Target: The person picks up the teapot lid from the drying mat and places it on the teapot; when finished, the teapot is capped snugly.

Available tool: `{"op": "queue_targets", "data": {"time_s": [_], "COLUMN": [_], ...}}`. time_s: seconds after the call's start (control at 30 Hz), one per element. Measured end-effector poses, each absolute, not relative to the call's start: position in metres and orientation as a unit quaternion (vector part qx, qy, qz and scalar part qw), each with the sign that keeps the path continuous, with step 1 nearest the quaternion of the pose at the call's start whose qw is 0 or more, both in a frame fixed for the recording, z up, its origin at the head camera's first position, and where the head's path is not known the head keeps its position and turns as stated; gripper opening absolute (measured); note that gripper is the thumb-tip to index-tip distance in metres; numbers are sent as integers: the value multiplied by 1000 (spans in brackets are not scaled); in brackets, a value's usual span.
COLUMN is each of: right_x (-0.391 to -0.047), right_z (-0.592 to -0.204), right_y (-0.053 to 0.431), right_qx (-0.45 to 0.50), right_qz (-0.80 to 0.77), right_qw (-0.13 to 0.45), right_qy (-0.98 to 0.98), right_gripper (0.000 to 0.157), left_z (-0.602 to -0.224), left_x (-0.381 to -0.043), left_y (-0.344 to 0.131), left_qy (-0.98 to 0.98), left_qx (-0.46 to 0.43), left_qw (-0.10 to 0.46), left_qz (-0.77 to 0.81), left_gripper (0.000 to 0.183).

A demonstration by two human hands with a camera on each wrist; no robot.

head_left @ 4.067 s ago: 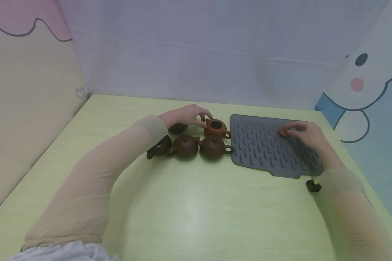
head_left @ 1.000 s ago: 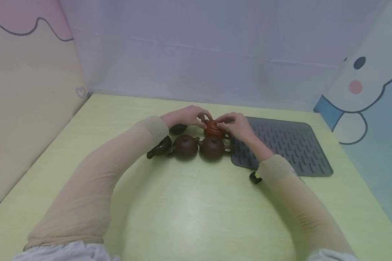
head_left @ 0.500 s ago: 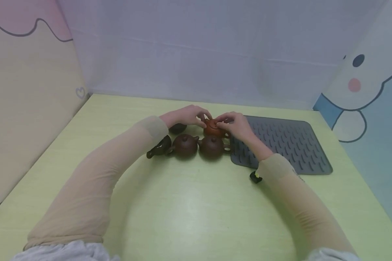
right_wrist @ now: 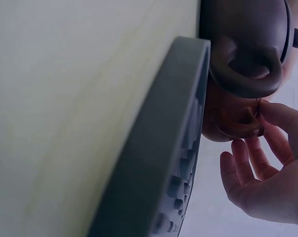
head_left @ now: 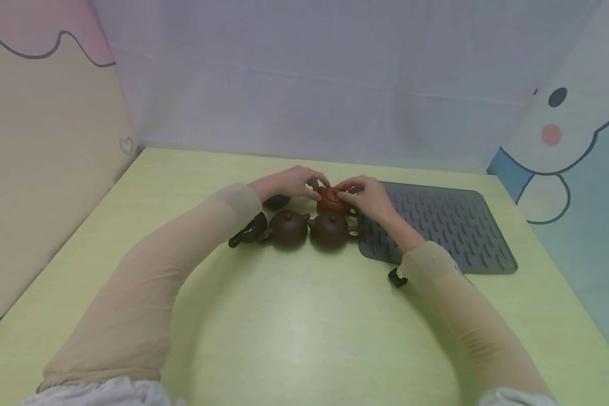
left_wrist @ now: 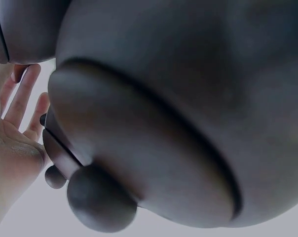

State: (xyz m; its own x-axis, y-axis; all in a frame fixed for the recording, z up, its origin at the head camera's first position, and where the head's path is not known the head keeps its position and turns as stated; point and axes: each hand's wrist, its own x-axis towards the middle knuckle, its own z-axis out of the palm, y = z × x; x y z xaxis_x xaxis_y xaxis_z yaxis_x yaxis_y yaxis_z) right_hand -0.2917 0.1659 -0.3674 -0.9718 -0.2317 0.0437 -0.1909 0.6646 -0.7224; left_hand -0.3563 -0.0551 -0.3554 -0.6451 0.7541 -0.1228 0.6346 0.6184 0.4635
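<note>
A reddish-brown teapot (head_left: pixel 331 208) stands at the back of a group of teapots. My left hand (head_left: pixel 295 181) holds it at the spout side, thumb and fingertips curled against it. With thumb and fingers, my right hand (head_left: pixel 371 197) pinches the reddish lid (head_left: pixel 330 195), which sits over the pot's opening; the knob is hidden by the fingertips. In front stand two dark brown lidded teapots, a left one (head_left: pixel 288 228) and a right one (head_left: pixel 330 230). The left wrist view is mostly filled by a dark teapot (left_wrist: pixel 139 133). The right wrist view shows the reddish handle (right_wrist: pixel 238 129) near my fingers.
A grey ridged mat (head_left: pixel 451 225) lies right of the pots, partly under my right forearm. A darker pot (head_left: pixel 251 228) and a dark rounded thing (head_left: pixel 278 202) show beside my left sleeve. A small black piece (head_left: pixel 398 277) sits at my right cuff. Walls rise behind the table (head_left: pixel 284 316).
My right hand has carried the lid left from above the mat onto the reddish teapot. My left hand has stayed at the spout side. Over the last second, little has moved.
</note>
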Motion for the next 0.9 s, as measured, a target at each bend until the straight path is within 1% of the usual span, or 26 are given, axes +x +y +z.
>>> {"op": "queue_targets", "data": {"time_s": [0.3,0.7,0.8,0.9], "right_x": [-293,-293,-293,-291], "right_z": [-369,-369,-369,-368], "right_y": [165,164,165,168], "right_qx": [-118,-121,-123,-121], "right_qz": [-392,-387,-384,-380], "right_qw": [16,22,25,28], "right_qy": [912,914,915,917], "right_gripper": [23,22,24,29], "left_z": [-357,-357,-357,-355], "left_x": [-356,-356,-356,-355], "left_y": [-57,-58,-58,-60], "left_qy": [890,887,887,888], "left_qx": [383,391,391,390], "left_qw": [156,154,157,152], "left_qz": [193,192,190,189], "left_gripper": [40,40,41,45]}}
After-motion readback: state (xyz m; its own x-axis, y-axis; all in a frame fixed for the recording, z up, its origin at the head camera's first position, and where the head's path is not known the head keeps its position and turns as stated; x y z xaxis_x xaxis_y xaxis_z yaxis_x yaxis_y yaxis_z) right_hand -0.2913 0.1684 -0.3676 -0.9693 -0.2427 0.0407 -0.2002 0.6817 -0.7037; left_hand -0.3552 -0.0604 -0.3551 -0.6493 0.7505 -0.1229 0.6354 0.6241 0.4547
